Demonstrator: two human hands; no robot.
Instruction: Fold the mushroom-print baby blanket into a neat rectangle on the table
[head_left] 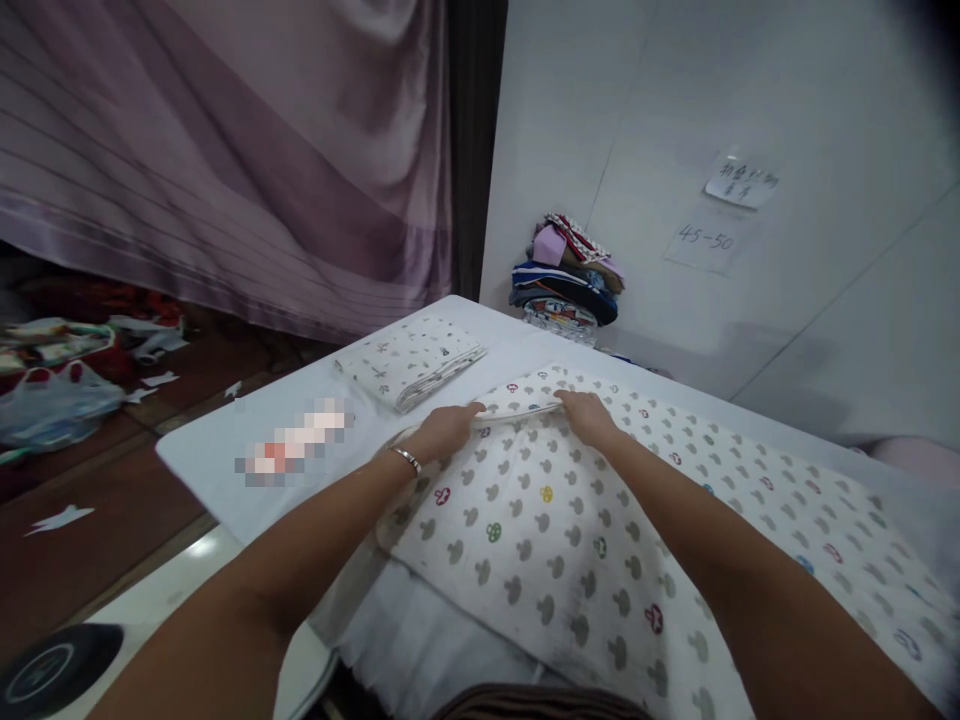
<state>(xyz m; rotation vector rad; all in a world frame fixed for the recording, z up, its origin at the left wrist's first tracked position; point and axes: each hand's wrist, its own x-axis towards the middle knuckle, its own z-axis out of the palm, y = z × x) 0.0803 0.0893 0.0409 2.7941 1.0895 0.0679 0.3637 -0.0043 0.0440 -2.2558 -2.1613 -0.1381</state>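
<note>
A white cloth with a mushroom print (525, 520) lies across the table and hangs over its near edge towards me. My left hand (452, 428), with a silver bracelet at the wrist, pinches a raised fold of this cloth. A short way to the right, my right hand (589, 415) grips the same fold, its fingers closed on it. Between the two hands the fold runs nearly straight. Beyond my left hand rests a folded white cloth with a small print (409, 360), apart from both hands.
The white table (202, 440) has a pixelated patch on its left part. A stack of folded textiles (566, 275) stands by the wall behind it. A pinkish curtain (300, 150) hangs at the back left. Plastic bags (60, 405) and scraps lie on the floor.
</note>
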